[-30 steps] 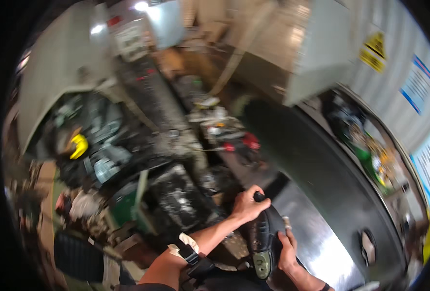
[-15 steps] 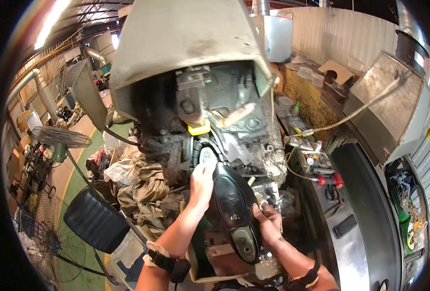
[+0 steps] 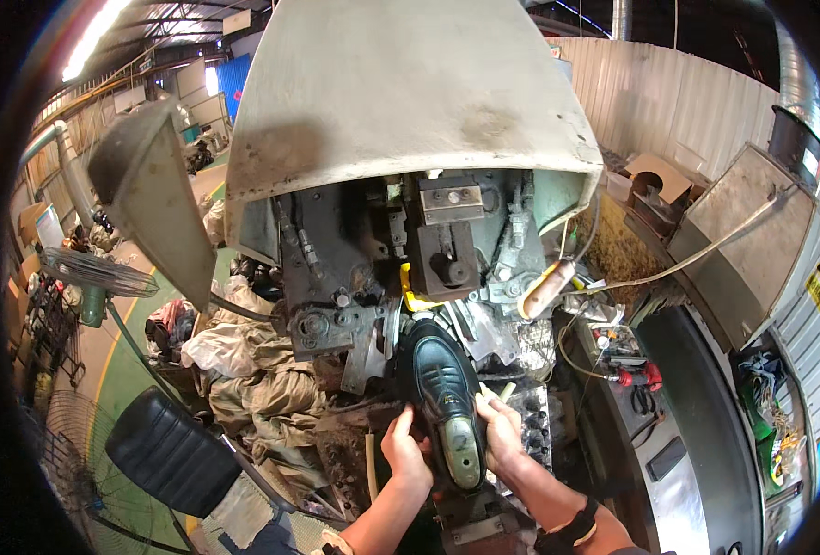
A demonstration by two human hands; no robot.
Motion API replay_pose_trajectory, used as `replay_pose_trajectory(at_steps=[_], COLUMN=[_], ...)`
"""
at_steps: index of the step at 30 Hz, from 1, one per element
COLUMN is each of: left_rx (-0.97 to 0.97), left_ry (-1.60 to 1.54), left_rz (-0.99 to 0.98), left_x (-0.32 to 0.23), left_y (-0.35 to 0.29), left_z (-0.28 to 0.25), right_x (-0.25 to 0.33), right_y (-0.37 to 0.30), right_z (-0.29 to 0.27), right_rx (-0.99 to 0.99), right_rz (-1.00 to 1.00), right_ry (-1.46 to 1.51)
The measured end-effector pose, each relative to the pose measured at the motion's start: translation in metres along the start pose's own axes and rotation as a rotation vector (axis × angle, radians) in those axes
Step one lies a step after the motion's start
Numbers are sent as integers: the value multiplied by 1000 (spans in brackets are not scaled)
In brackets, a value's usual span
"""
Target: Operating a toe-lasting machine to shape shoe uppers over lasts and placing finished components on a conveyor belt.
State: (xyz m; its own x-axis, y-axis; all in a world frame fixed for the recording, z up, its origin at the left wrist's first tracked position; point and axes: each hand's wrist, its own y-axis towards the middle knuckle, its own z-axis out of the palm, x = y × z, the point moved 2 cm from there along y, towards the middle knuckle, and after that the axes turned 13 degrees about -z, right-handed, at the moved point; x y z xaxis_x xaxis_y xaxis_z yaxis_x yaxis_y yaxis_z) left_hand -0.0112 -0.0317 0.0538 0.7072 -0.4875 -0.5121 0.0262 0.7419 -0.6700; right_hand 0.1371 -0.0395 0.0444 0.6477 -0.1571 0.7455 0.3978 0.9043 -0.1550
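Observation:
A black leather lace-up shoe [image 3: 440,370] sits on a pale green last [image 3: 465,449] that shows at its heel opening. Its toe points away from me, toward the machine's metal clamping parts [image 3: 373,356]. My left hand [image 3: 406,451] grips the shoe's left side near the heel, fingers partly hidden beneath it. On the opposite side my right hand [image 3: 501,431] holds the heel area, thumb along the upper edge. Just beyond the toe are a yellow piece [image 3: 410,289] and a dark metal block [image 3: 447,259]. The sole is hidden.
A large pale hood [image 3: 419,92] covers the machine. At left are crumpled brown cloths [image 3: 271,370], a black seat [image 3: 171,435] and a fan [image 3: 96,270]. A wrapped handle [image 3: 547,289] hangs to the right, near a bench with a black belt [image 3: 697,398].
My left hand has come back from the machine's front to the shoe's heel end. The pale piece it was on is out of sight. The shoe is more upright, and the view has shifted.

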Motion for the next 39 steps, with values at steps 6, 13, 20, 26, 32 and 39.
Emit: replay_pose_trajectory(at_steps=[6,13,20,26,32,39], left_rx=[9,153,14,-13,54,36], left_ry=[-44,-200,-69,-11,-41,-83], left_rz=[-10,-81,120,329,285,174], left_x=[-5,4,3,11,18,29], left_y=[13,43,36,58,78,100], left_z=[19,10,17,5,2,-12], right_x=[-11,-4,-17,-23,-33,-32], right_y=[24,25,37,42,51,52], right_z=[-5,8,-7,-4,-11,1], right_rx=[-40,-58,-74,-50,11,-66], right_rz=[-16,25,36,13,-69,-93], right_ry=[-3,-35,5,64,80,127])
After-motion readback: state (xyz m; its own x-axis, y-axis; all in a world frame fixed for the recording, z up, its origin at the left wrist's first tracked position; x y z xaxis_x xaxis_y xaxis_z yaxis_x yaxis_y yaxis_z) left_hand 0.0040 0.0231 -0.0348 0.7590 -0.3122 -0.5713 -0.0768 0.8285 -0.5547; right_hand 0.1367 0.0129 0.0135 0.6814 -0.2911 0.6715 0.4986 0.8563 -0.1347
